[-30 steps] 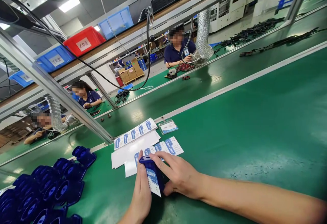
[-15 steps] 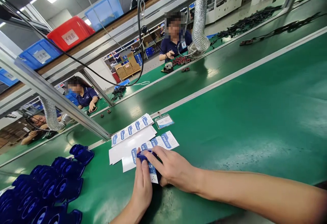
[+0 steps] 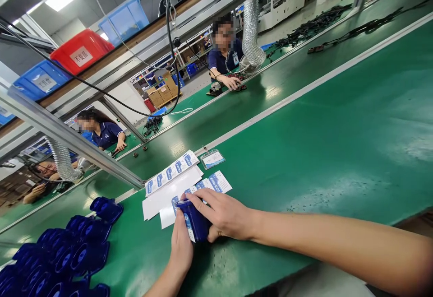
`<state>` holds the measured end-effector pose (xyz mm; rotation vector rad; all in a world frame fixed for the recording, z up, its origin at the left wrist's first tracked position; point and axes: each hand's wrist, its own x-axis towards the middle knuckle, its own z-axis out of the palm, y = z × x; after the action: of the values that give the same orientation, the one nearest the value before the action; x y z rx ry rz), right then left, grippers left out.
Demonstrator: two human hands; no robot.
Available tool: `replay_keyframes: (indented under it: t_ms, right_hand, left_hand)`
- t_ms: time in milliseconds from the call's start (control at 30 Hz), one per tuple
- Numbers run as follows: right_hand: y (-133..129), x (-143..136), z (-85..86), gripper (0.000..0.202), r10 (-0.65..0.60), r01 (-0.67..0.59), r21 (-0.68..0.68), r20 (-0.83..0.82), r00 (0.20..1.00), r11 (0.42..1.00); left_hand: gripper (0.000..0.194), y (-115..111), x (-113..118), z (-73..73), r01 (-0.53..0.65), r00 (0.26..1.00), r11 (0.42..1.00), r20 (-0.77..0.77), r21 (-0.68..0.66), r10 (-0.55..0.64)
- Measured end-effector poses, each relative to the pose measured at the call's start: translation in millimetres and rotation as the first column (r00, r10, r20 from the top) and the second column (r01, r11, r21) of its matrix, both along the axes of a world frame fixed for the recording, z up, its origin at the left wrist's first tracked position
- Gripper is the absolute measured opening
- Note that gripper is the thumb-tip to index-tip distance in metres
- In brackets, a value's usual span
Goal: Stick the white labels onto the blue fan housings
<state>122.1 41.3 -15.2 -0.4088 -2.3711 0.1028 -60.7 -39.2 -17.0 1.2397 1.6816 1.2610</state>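
Note:
Between my two hands is a dark blue plastic housing [image 3: 200, 223], tilted above the green work surface, with a blue-and-white label [image 3: 188, 227] on its side. My left hand [image 3: 182, 245] grips it from the left, thumb along the labelled side. My right hand [image 3: 226, 215] wraps over its top and right side, fingers near the upper rim. Just beyond the hands lie sheets of printed labels [image 3: 219, 182], partly covered by the fingers. Behind them are a blank white sheet [image 3: 169, 194] and another label sheet [image 3: 172, 170].
Many similar blue housings [image 3: 89, 231] are grouped at lower left. A badge in a clear holder [image 3: 212, 159] lies behind the labels. A metal post [image 3: 101, 155] rises at left, under a shelf with a red bin [image 3: 79, 53]. Co-workers sit across the belt [image 3: 182, 141].
The housing has turned in my hands, so its plain blue side now shows and the label faces more to the left. A co-worker across the belt has reached forward.

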Motion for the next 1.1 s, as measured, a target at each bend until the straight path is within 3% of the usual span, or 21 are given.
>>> replay_keyframes:
  t_ms: [267, 567, 733, 933, 1100]
  right_hand:
    - [-10, -8, 0.3, 0.119, -0.139, 0.141, -0.017, 0.105, 0.985, 0.990]
    - [-13, -5, 5.6, 0.109, -0.137, 0.138, -0.006, 0.084, 0.987, 0.990]
    - [-14, -8, -2.9, 0.100, -0.172, 0.171, 0.040, 0.026, 0.985, 0.984]
    - [-11, -11, -10.5, 0.101, -0.213, 0.220, 0.211, -0.055, 0.975, 0.952]
    - [-9, -9, -12.8, 0.102, -0.224, 0.237, 0.210, -0.086, 0.971, 0.948]
  left_hand:
    - [0.081, 2, 5, -9.6, -0.024, 0.999, 1.000, -0.025, -0.008, 0.024]
    - [0.092, 1, 9, -9.0, -0.019, 0.999, 0.999, -0.044, -0.037, 0.017]
    - [0.098, -2, 15, -9.1, -0.014, 0.997, 0.999, -0.080, -0.044, 0.011]
    - [0.094, -4, 14, -15.2, 0.101, 0.981, 0.994, -0.162, -0.043, -0.107]
    - [0.085, -8, 16, -6.5, 0.138, 0.978, 0.990, -0.159, -0.016, -0.139]
